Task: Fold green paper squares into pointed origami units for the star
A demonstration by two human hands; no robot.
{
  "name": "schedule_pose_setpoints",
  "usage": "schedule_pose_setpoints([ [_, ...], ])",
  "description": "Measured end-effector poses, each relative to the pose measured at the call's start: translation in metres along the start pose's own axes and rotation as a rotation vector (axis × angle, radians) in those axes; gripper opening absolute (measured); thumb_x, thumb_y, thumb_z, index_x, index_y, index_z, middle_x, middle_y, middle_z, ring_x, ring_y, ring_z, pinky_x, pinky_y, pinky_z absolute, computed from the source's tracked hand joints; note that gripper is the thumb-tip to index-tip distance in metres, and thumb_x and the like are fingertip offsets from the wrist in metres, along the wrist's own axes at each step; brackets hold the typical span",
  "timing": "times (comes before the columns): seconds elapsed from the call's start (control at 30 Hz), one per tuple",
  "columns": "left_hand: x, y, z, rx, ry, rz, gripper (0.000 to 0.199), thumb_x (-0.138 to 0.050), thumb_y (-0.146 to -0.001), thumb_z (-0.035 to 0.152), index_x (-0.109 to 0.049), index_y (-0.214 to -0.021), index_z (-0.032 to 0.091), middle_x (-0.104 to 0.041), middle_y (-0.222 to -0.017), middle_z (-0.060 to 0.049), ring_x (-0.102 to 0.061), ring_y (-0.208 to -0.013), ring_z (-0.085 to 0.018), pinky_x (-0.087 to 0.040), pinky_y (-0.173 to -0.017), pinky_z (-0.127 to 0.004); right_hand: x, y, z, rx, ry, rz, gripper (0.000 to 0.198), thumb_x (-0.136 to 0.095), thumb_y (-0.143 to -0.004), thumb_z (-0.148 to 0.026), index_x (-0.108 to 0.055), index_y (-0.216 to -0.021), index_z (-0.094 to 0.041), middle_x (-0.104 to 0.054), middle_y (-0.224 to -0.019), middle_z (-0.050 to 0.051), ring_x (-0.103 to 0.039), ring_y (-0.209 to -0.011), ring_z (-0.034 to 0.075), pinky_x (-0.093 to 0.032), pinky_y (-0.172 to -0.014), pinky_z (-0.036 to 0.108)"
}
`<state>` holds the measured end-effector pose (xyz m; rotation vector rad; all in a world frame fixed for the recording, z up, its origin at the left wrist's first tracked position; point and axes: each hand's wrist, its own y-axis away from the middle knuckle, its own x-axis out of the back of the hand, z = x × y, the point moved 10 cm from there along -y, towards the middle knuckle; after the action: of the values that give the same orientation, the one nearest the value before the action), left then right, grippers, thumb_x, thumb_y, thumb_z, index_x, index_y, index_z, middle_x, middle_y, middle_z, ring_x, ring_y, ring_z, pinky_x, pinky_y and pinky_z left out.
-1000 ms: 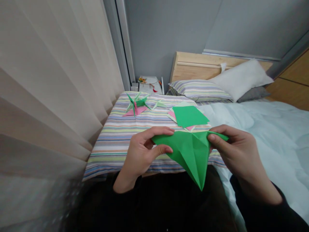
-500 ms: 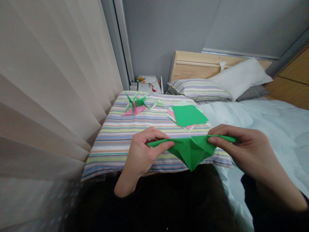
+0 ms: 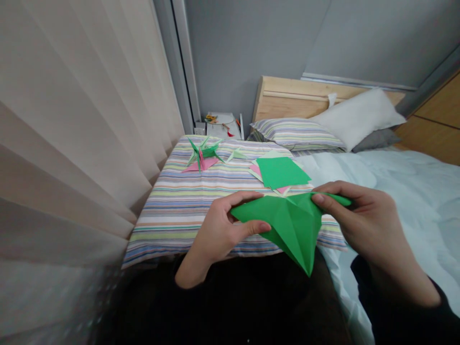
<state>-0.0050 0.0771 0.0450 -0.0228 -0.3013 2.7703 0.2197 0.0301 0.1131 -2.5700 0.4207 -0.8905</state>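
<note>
A creased sheet of green origami paper (image 3: 287, 218) is stretched between my two hands, above the near part of the striped cloth. My left hand (image 3: 224, 225) pinches its left end, thumb in front and fingers behind. The right end is gripped between the thumb and fingers of my right hand (image 3: 362, 215). Between them the paper bulges out in folds, with a point hanging down towards my lap. Just beyond it lies a stack of square papers (image 3: 283, 172), green on top with pink and pale green edges showing below.
Folded green and pink paper cranes (image 3: 203, 155) sit at the cloth's far left, with a pale green one (image 3: 236, 154) beside them. A curtain (image 3: 89, 120) hangs at left. A bed with a light blue quilt (image 3: 406, 191) and pillows (image 3: 359, 117) lies at right.
The green paper has tilted and opened out, so more of its folded face shows. Its hanging point has swung down and to the right. My left hand has shifted slightly right.
</note>
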Motion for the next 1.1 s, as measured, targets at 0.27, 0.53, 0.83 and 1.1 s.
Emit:
schedule_pose_setpoints([
  [0.27, 0.012, 0.000, 0.010, -0.114, -0.029, 0.096, 0.011, -0.089, -0.073, 0.028, -0.084, -0.079, 0.020, -0.077, -0.072, -0.004, -0.068, -0.068, -0.019, -0.054, -0.063, -0.030, -0.005, -0.001, 0.009, -0.060, -0.007, -0.063, 0.025, -0.077, -0.086, -0.045, -0.079, -0.075, -0.023, -0.071, -0.066, 0.000, -0.057, -0.058, 0.016, -0.044, -0.051, 0.027],
  [0.53, 0.019, 0.000, 0.019, -0.205, -0.077, 0.168, 0.014, -0.080, -0.080, 0.020, -0.079, -0.066, 0.021, -0.070, -0.067, -0.001, -0.062, -0.066, -0.015, -0.051, -0.067, -0.030, -0.018, 0.000, 0.013, -0.060, -0.026, -0.153, 0.029, -0.076, -0.089, -0.047, -0.077, -0.074, -0.023, -0.071, -0.068, 0.001, -0.061, -0.063, 0.017, -0.048, -0.056, 0.027],
  [0.83, 0.028, 0.006, 0.008, -0.082, -0.168, 0.317, 0.012, -0.077, -0.084, 0.028, -0.082, -0.076, 0.020, -0.077, -0.070, -0.001, -0.066, -0.060, -0.017, -0.053, -0.055, -0.027, -0.015, 0.027, -0.060, 0.412, 0.292, 0.013, 0.014, -0.075, -0.092, -0.032, -0.073, -0.105, -0.028, -0.077, -0.120, 0.011, -0.070, -0.116, 0.033, -0.052, -0.103, 0.052],
  [1.1, 0.003, 0.011, 0.021, -0.158, -0.212, 0.226, 0.012, -0.073, -0.089, 0.022, -0.082, -0.082, 0.020, -0.081, -0.079, -0.001, -0.074, -0.073, -0.019, -0.058, -0.069, -0.028, -0.085, 0.049, -0.078, 0.514, 0.565, -0.279, 0.032, -0.067, -0.089, -0.019, -0.057, -0.118, -0.021, -0.066, -0.143, 0.018, -0.057, -0.138, 0.041, -0.028, -0.119, 0.072],
])
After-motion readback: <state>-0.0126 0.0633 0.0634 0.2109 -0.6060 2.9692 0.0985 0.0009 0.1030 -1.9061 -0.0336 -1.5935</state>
